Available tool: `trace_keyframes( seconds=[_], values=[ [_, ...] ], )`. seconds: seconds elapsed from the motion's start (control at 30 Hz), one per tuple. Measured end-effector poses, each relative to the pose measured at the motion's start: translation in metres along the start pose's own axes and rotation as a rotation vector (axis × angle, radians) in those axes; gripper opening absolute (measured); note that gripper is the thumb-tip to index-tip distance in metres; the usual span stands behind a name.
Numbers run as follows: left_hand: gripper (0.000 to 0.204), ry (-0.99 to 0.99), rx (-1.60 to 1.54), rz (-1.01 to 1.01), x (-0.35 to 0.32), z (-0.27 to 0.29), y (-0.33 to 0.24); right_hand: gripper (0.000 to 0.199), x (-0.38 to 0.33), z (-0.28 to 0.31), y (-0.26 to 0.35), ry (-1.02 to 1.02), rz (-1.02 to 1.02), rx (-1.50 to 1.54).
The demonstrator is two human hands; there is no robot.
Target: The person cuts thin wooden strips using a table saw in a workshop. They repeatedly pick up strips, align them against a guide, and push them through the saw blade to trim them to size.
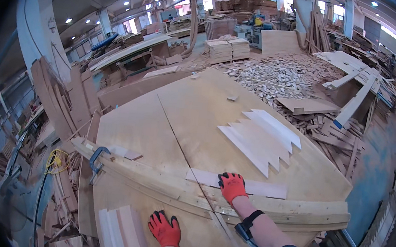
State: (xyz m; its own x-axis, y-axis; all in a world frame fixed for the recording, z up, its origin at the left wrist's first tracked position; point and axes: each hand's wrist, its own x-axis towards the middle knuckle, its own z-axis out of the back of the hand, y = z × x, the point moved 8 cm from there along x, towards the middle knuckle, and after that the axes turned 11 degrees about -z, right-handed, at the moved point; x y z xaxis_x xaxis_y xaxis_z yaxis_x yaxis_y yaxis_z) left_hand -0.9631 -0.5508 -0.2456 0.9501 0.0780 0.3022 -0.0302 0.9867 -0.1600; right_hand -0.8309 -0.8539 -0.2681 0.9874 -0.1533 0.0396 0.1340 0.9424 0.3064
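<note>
My right hand [233,187], in a red glove with black fingertips, presses on a pale narrow board [266,189]. Its fingers curl over the board's far edge. That board lies along the far side of a long wooden rail [295,211], its left end near a dark slot [173,129] in the wooden tabletop [129,125]. My left hand [165,229], gloved alike, is on the near side of the rail with fingers spread and nothing in them. Beside it, to the left, lie several pale strips [119,234] side by side.
Several pale boards with staggered ends [260,138] lie on the table's far right. A blue clamp [98,158] grips the rail's left end. A small offcut [232,98] sits near the far edge. Beyond is a heap of scraps [276,79]; planks [52,97] lean at left.
</note>
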Motion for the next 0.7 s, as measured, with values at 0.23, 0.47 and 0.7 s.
trace_keyframes(
  seconds=[0.23, 0.47, 0.7],
  values=[
    [0.059, -0.033, 0.021, -0.051, -0.078, 0.019, -0.021, 0.043, -0.071, 0.018, -0.037, 0.057, 0.064, 0.052],
    [0.064, 0.028, 0.063, 0.004, -0.098, 0.052, -0.027, 0.054, -0.069, 0.072, -0.039, 0.294, 0.017, -0.192],
    [0.054, -0.012, -0.040, -0.086, -0.094, 0.043, -0.024, 0.045, -0.052, 0.082, -0.038, 0.069, 0.020, -0.219]
  ],
)
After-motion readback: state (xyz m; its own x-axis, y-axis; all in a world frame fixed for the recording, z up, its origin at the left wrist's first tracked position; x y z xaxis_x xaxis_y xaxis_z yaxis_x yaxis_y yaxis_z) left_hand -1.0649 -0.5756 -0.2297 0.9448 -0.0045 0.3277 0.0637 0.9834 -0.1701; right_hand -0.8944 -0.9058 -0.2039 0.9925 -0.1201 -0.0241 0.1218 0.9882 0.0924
